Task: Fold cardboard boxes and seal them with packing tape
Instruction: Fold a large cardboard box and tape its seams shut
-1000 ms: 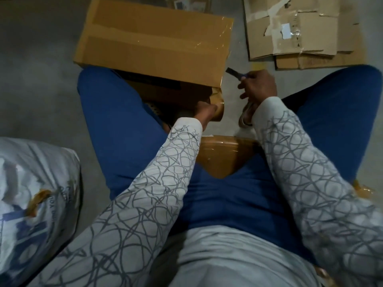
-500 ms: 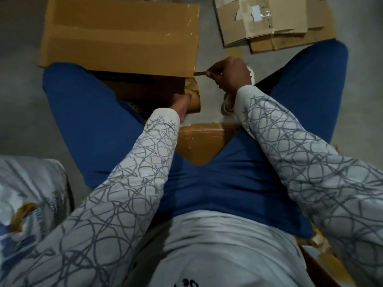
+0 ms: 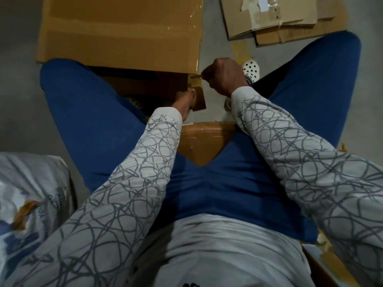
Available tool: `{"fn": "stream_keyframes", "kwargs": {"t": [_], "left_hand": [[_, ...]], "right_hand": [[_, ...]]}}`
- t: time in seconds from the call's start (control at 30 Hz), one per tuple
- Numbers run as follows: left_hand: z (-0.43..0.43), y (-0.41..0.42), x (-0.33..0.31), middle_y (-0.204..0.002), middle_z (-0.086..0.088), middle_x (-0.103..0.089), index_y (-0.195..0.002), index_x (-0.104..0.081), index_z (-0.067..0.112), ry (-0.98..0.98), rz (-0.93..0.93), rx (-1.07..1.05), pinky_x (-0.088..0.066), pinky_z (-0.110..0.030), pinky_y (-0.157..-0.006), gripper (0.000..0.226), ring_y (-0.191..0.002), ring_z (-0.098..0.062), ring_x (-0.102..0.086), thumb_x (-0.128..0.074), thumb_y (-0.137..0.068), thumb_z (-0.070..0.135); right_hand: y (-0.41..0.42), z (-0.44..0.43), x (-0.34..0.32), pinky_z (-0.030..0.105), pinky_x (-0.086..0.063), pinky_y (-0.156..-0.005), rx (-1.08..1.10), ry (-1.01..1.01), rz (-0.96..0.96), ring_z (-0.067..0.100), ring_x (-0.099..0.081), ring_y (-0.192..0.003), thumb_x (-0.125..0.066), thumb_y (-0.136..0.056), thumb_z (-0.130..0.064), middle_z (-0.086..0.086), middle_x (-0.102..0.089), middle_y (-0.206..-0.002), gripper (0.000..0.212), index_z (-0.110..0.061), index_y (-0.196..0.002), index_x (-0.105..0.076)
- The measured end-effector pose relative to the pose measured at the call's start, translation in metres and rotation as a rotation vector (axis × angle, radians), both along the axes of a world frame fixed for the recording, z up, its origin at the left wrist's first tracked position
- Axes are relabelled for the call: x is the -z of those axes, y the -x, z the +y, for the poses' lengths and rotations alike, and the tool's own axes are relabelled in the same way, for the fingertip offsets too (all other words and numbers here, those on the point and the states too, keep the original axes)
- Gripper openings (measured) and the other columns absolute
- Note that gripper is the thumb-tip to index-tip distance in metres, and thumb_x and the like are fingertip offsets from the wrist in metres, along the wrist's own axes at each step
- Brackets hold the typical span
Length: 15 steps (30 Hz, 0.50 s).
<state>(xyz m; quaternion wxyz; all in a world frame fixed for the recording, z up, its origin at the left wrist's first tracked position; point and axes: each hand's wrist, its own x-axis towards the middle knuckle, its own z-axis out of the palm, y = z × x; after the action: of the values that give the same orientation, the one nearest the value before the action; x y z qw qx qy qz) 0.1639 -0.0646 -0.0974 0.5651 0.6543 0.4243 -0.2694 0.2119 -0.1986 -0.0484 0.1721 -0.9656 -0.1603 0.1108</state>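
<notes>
A closed cardboard box (image 3: 124,27) with clear tape along its top lies on the floor between my knees. My left hand (image 3: 183,100) holds a brown tape roll (image 3: 199,98) at the box's near right corner; its fingers are mostly hidden behind the roll and my sleeve. My right hand (image 3: 226,76) is curled into a fist round a small cutter (image 3: 195,76), whose tip touches the tape strip right at the box's corner edge, just above the roll.
Flattened cardboard sheets (image 3: 290,17) with torn labels lie at the far right. I sit on another taped box (image 3: 203,141). A white printed sack (image 3: 31,193) is at my left. A white perforated shoe (image 3: 250,68) shows behind my right hand.
My right hand has brought the cutter leftward from open air to the tape at the box's corner. My left hand stays on the roll. The camera has tilted closer.
</notes>
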Motion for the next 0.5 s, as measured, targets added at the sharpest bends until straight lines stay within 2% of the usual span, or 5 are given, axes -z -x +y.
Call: {"fn": "stream_keyframes", "kwargs": {"t": [0.13, 0.27, 0.37, 0.5], "left_hand": [[-0.0017, -0.0023, 0.0054, -0.138, -0.011, -0.058, -0.148, -0.044, 0.010, -0.042, -0.034, 0.017, -0.046, -0.035, -0.090, 0.056, -0.124, -0.029, -0.056, -0.059, -0.099, 0.033], [-0.0024, -0.0014, 0.0033, -0.140, -0.006, -0.053, -0.149, -0.043, 0.023, -0.049, -0.122, -0.002, -0.048, -0.041, -0.097, 0.048, -0.125, -0.027, -0.053, -0.054, -0.103, 0.030], [-0.0014, -0.0018, 0.0051, -0.127, -0.003, -0.060, -0.135, -0.061, 0.021, -0.057, -0.156, -0.061, -0.050, -0.039, -0.096, 0.032, -0.121, -0.026, -0.057, -0.051, -0.105, 0.027], [-0.0006, -0.0032, 0.0073, -0.113, -0.005, -0.068, -0.116, -0.073, 0.015, -0.106, -0.208, -0.151, -0.053, -0.037, -0.093, 0.022, -0.109, -0.024, -0.062, -0.059, -0.101, 0.024]], "right_hand": [[0.0024, -0.0007, 0.0031, 0.043, -0.059, -0.078, 0.000, 0.014, -0.014, 0.027, -0.071, -0.092, -0.068, -0.091, -0.018, 0.004, -0.075, -0.106, 0.021, -0.027, -0.108, -0.079], [0.0032, -0.0002, 0.0037, 0.040, -0.058, -0.076, -0.001, 0.010, -0.017, 0.027, -0.071, -0.090, -0.068, -0.092, -0.020, 0.004, -0.076, -0.104, 0.021, -0.027, -0.108, -0.079], [0.0050, -0.0002, 0.0036, 0.042, -0.059, -0.077, 0.007, -0.002, -0.028, 0.026, -0.071, -0.089, -0.066, -0.093, -0.021, 0.002, -0.077, -0.103, 0.020, -0.028, -0.108, -0.079], [0.0073, -0.0003, 0.0026, 0.042, -0.058, -0.075, 0.009, -0.025, -0.053, 0.025, -0.070, -0.088, -0.065, -0.095, -0.025, 0.000, -0.075, -0.102, 0.019, -0.028, -0.108, -0.078]]}}
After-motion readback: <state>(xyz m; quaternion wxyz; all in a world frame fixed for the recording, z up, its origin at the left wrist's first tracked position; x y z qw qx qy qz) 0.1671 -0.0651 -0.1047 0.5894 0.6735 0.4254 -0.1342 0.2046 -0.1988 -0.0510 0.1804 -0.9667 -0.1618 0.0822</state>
